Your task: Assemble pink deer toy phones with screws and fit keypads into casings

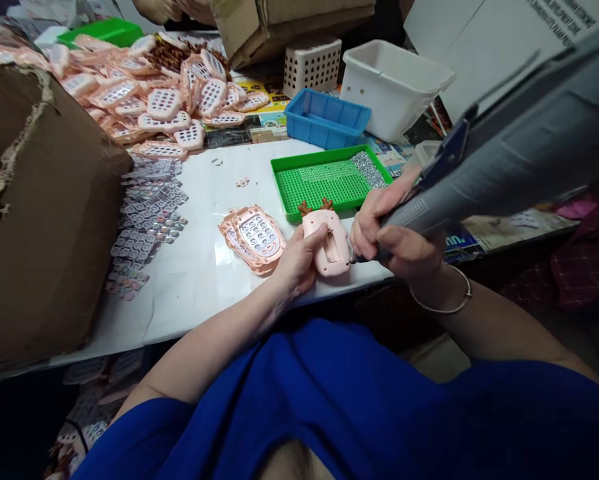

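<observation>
My left hand (302,261) grips a pink toy phone (333,259) with brown antlers, its back facing up and the battery recess showing. The thumb lies across the upper part of that recess. In my right hand (399,243) is a grey electric screwdriver (489,160), fingers wrapped round its front end. Its tip meets the lower right corner of the phone's back, where a screw hole sits. Just left of my left hand, a small stack of pink phone front shells (256,237) with keypads lies on the white table surface (199,293).
Behind the phone stands a green tray (309,187) with small silver screws at its right end. A blue bin (326,117) and white bin (394,87) are farther back. Pink shells (164,103) pile up back left, keypad pieces (144,227) nearer, beside a cardboard box (54,220). Another person's hands (179,10) show at top.
</observation>
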Tool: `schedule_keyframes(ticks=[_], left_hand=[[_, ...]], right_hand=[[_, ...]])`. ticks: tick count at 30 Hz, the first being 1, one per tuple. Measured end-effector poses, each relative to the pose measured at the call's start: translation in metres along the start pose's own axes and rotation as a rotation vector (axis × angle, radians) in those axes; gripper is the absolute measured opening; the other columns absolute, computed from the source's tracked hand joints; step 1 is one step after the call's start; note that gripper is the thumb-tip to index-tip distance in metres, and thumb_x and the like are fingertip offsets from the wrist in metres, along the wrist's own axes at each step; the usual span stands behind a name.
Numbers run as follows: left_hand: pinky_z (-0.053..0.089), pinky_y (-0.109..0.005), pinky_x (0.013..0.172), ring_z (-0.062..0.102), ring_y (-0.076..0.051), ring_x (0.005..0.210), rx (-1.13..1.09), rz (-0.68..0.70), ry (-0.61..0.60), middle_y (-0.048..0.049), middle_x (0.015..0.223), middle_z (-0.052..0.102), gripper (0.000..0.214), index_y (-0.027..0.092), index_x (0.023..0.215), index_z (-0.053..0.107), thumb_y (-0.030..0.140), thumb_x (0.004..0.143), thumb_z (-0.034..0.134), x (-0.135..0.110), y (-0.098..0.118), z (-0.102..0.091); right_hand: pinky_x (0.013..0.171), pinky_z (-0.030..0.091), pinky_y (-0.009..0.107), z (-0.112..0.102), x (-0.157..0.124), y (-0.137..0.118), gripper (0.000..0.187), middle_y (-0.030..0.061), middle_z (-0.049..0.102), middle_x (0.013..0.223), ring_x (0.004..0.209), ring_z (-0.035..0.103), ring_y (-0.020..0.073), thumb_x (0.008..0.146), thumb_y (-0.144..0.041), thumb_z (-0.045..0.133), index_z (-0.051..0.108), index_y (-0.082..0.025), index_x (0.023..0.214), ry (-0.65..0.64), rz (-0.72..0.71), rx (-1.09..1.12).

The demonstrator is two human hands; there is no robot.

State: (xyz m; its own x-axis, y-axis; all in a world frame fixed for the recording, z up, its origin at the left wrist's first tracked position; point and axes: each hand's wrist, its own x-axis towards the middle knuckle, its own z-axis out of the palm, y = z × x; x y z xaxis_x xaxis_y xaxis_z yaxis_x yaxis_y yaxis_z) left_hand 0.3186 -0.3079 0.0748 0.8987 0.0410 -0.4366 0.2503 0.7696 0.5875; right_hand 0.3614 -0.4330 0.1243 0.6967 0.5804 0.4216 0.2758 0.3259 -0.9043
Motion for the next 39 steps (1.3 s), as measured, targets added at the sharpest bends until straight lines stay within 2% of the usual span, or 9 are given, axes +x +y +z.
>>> schedule_keyframes(ticks=[4, 9, 11, 15, 19, 23, 27, 34, 39], left_hand=[[0.054, -0.037, 0.088, 0.066, -0.015, 0.071, 0.004, -0.028, -0.037, -0.0025, 0.081, 0.070, 0.025, 0.015, 0.109, 0.061, 0.015, 0.085, 0.065, -0.003, 0.003, 0.002], [0.053, -0.031, 0.082, 0.065, -0.014, 0.071, 0.000, -0.019, 0.017, -0.0041, 0.085, 0.071, 0.022, 0.013, 0.107, 0.059, 0.013, 0.085, 0.063, -0.003, 0.003, 0.004], [0.053, -0.029, 0.076, 0.064, -0.013, 0.070, 0.009, -0.043, 0.033, -0.0041, 0.084, 0.070, 0.020, 0.013, 0.105, 0.059, 0.013, 0.085, 0.062, -0.002, 0.002, 0.004], [0.053, -0.030, 0.074, 0.065, -0.015, 0.073, 0.059, -0.075, -0.030, -0.0039, 0.086, 0.070, 0.034, 0.013, 0.105, 0.057, 0.010, 0.074, 0.071, -0.002, -0.001, -0.001], [0.054, -0.031, 0.075, 0.065, -0.015, 0.076, 0.073, -0.073, -0.056, -0.0021, 0.085, 0.069, 0.046, 0.015, 0.105, 0.056, 0.007, 0.064, 0.074, -0.004, -0.002, -0.003], [0.053, -0.028, 0.072, 0.064, -0.014, 0.075, 0.043, -0.079, -0.019, -0.0008, 0.083, 0.069, 0.047, 0.016, 0.104, 0.058, 0.008, 0.061, 0.074, -0.005, 0.001, 0.000], [0.053, -0.028, 0.070, 0.063, -0.014, 0.074, 0.040, -0.087, -0.006, -0.0004, 0.082, 0.070, 0.048, 0.017, 0.104, 0.059, 0.009, 0.060, 0.075, -0.005, 0.003, 0.002], [0.053, -0.028, 0.072, 0.064, -0.014, 0.076, 0.059, -0.061, -0.033, 0.0000, 0.085, 0.069, 0.047, 0.018, 0.105, 0.059, 0.011, 0.062, 0.076, -0.004, 0.000, -0.002], [0.053, -0.028, 0.072, 0.064, -0.015, 0.078, 0.079, -0.048, -0.064, -0.0002, 0.089, 0.070, 0.049, 0.020, 0.108, 0.059, 0.013, 0.063, 0.077, -0.003, 0.000, -0.005]], right_hand=[[0.041, 0.041, 0.021, -0.003, 0.026, -0.008, 0.032, -0.0108, 0.052, 0.058, 0.038, 0.046, 0.0066, 0.079, -0.044, 0.076, 0.057, -0.024, 0.097, -0.074, 0.001, 0.119], [0.039, 0.040, 0.022, -0.006, 0.063, -0.007, 0.030, -0.0092, 0.051, 0.058, 0.038, 0.045, 0.0082, 0.076, -0.041, 0.073, 0.058, -0.023, 0.095, -0.087, -0.036, 0.108], [0.039, 0.039, 0.024, -0.007, 0.082, 0.003, 0.026, -0.0085, 0.048, 0.057, 0.039, 0.044, 0.0096, 0.075, -0.039, 0.072, 0.058, -0.026, 0.093, 0.043, -0.139, 0.058], [0.043, 0.038, 0.028, -0.016, 0.123, 0.043, 0.037, -0.0085, 0.044, 0.059, 0.042, 0.046, 0.0122, 0.071, -0.050, 0.077, 0.051, -0.031, 0.090, 0.393, -0.330, -0.164], [0.045, 0.038, 0.030, -0.032, 0.151, 0.086, 0.044, -0.0099, 0.046, 0.057, 0.043, 0.043, 0.0126, 0.071, -0.062, 0.073, 0.048, -0.032, 0.091, 0.466, -0.303, -0.230], [0.045, 0.040, 0.031, -0.041, 0.159, 0.107, 0.048, -0.0103, 0.045, 0.054, 0.042, 0.045, 0.0133, 0.071, -0.068, 0.069, 0.047, -0.031, 0.092, 0.477, -0.327, -0.278], [0.044, 0.041, 0.029, -0.045, 0.158, 0.112, 0.045, -0.0107, 0.047, 0.055, 0.042, 0.048, 0.0116, 0.073, -0.064, 0.069, 0.047, -0.030, 0.093, 0.456, -0.318, -0.273], [0.043, 0.042, 0.030, -0.045, 0.159, 0.118, 0.055, -0.0105, 0.050, 0.057, 0.041, 0.050, 0.0119, 0.067, -0.071, 0.073, 0.045, -0.030, 0.090, 0.469, -0.269, -0.236], [0.044, 0.038, 0.030, -0.048, 0.163, 0.127, 0.062, -0.0123, 0.048, 0.057, 0.042, 0.043, 0.0087, 0.058, -0.077, 0.074, 0.047, -0.031, 0.090, 0.490, -0.239, -0.189]])
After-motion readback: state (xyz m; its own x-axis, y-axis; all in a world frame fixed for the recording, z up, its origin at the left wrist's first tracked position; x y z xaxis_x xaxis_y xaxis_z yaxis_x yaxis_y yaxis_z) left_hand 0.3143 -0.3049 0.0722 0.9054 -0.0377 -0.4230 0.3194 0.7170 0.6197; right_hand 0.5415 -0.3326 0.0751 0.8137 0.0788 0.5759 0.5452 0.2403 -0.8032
